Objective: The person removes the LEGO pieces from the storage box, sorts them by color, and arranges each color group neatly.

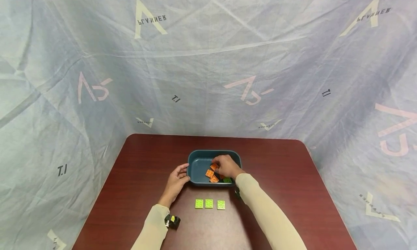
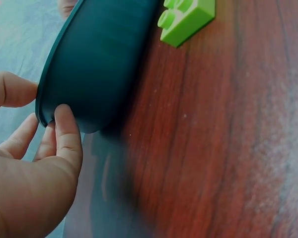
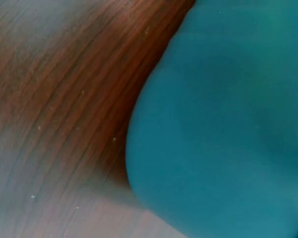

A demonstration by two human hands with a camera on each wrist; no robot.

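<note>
A dark teal tray (image 1: 199,165) stands on the table, with orange toy building bricks (image 1: 209,173) and a green brick (image 1: 227,179) in its right part. At the tray's left end, my left hand (image 1: 176,181) holds the rim. In the left wrist view its thumb (image 2: 67,130) presses the outer wall while the other fingers meet the rim. My right hand (image 1: 227,165) reaches inside with fingertips down at an orange brick; I cannot tell whether they grip it. The right wrist view shows only the tray's outer wall (image 3: 213,124) and the table, not the hand.
Three light green bricks (image 1: 209,203) lie in a row on the reddish-brown wooden table (image 1: 277,177), in front of the tray. Pale printed sheeting (image 1: 208,80) hangs behind and at both sides of the table. A dark wrist camera (image 1: 172,221) sits on the left wrist.
</note>
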